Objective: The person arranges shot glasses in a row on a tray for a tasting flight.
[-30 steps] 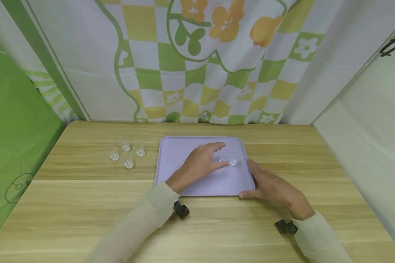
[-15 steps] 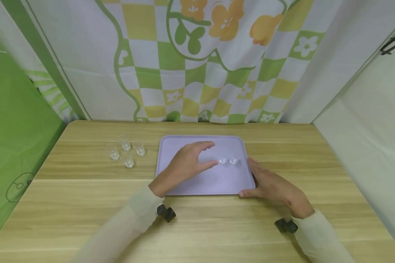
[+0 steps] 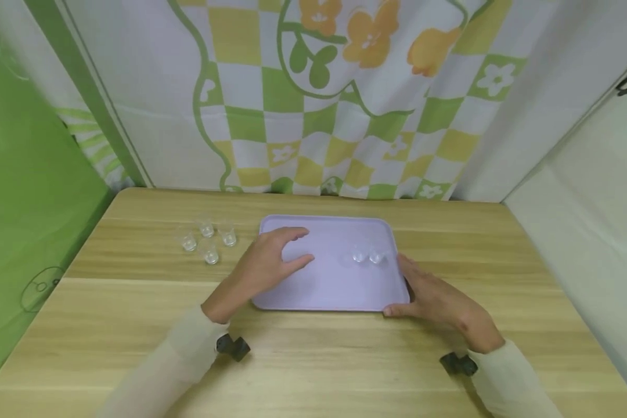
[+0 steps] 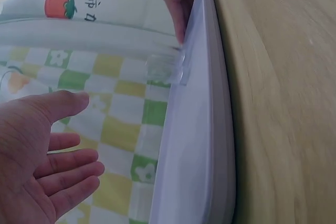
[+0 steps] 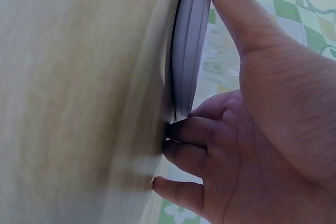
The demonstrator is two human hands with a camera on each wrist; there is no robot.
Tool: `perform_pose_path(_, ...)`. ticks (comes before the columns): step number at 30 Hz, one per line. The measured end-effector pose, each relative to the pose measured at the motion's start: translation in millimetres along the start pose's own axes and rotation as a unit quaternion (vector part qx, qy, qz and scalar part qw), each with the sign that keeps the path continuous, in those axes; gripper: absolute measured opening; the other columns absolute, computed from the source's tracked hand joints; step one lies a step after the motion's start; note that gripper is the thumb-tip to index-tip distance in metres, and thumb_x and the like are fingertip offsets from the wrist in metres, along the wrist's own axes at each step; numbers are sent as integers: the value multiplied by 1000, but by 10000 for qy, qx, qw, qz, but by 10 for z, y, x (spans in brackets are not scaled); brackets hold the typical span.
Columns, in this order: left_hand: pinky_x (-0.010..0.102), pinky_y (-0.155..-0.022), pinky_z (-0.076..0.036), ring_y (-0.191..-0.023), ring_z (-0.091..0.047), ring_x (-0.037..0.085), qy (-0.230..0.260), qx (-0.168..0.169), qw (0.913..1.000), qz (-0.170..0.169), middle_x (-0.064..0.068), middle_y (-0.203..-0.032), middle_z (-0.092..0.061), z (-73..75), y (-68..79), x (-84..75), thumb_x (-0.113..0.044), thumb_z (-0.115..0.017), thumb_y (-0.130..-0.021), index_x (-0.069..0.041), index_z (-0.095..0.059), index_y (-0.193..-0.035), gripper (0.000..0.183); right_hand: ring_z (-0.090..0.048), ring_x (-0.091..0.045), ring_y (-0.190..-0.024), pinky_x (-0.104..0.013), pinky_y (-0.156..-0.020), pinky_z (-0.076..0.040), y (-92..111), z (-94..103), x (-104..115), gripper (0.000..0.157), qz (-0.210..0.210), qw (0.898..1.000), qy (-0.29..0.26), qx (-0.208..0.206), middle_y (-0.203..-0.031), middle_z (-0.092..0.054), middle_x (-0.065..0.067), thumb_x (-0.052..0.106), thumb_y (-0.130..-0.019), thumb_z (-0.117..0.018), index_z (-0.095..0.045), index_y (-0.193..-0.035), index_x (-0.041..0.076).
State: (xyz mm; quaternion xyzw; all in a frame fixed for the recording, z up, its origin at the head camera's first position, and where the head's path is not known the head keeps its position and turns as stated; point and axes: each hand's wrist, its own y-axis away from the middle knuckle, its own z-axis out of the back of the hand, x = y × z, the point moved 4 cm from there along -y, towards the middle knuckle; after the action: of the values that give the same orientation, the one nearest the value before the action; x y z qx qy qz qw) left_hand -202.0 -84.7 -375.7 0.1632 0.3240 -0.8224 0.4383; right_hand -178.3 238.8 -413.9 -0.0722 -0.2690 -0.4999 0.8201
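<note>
Two small clear cups (image 3: 367,256) stand side by side on the right half of the lilac tray (image 3: 329,290). Over the tray's left side, my left hand (image 3: 261,261) is spread with nothing in it; thumb and fingers are well apart in the left wrist view. My right hand (image 3: 439,296) holds the tray's near right corner, thumb at the front edge and fingers along the right side. In the right wrist view, its fingertips (image 5: 184,156) sit close by the tray's edge (image 5: 191,40) and the table.
Several more small clear cups (image 3: 211,255) stand grouped on the wooden table (image 3: 319,360), left of the tray. A checked curtain (image 3: 339,133) hangs along the table's back edge. Green cloth (image 3: 36,157) is at the left, a pale wall (image 3: 595,191) at the right.
My left hand has drawn back leftward from beside the two cups on the tray, which stay in place. My right hand keeps its place at the tray corner. The head view has shifted slightly.
</note>
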Motion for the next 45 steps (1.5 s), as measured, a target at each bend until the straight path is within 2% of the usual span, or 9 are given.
perform_pose_path(10,47,-102,-52,-118,-66,33,-225,-426,9988,93,13,-123,-72,363,267,196,-25,-82,-91,1,-70,-126,45,-17,-51,-149,-64,-118,-20,23,-8,-5,127,-146,9999,-7,41,-164,-13,-34,64,-83,-77,-7,-160,-9)
perform_pose_path(16,50,-100,-53,-115,-67,34,-296,-615,9970,364,14,-120,-73,562,440,332,-21,-81,-91,1,-71,-125,42,-17,-51,-149,-64,-118,-19,45,-4,-15,128,-137,9999,-66,18,-164,-12,-34,62,-83,-78,-5,-161,-8)
perform_pose_path(21,54,-96,-53,-112,-67,37,-697,-836,9932,405,16,-118,-72,730,593,428,-19,-82,-89,0,-71,-122,39,-17,-51,-149,-63,-119,-19,47,-5,-21,128,-145,9999,-19,17,-163,-13,-35,63,-83,-78,-6,-160,-9)
perform_pose_path(27,58,-97,-51,-116,-63,42,-1146,-984,9870,545,20,-123,-69,907,728,534,-16,-83,-87,1,-68,-124,43,-18,-52,-149,-64,-118,-20,45,-7,-32,127,-172,9998,76,21,-163,-14,-36,65,-83,-76,-7,-160,-10)
perform_pose_path(33,60,-95,-51,-114,-64,44,-1195,-909,9861,709,23,-124,-67,984,790,633,-15,-83,-87,2,-67,-125,45,-19,-52,-148,-64,-118,-21,42,-1,-31,127,-176,9998,93,18,-162,-14,-36,66,-83,-75,-8,-160,-10)
perform_pose_path(45,62,-86,-55,-100,-69,49,-1221,-655,9839,1132,30,-113,-70,1000,835,807,-14,-81,-89,7,-68,-124,43,-17,-51,-149,-64,-118,-20,20,-8,-36,128,-177,9998,112,44,-163,-12,-35,67,-83,-75,-7,-160,-10)
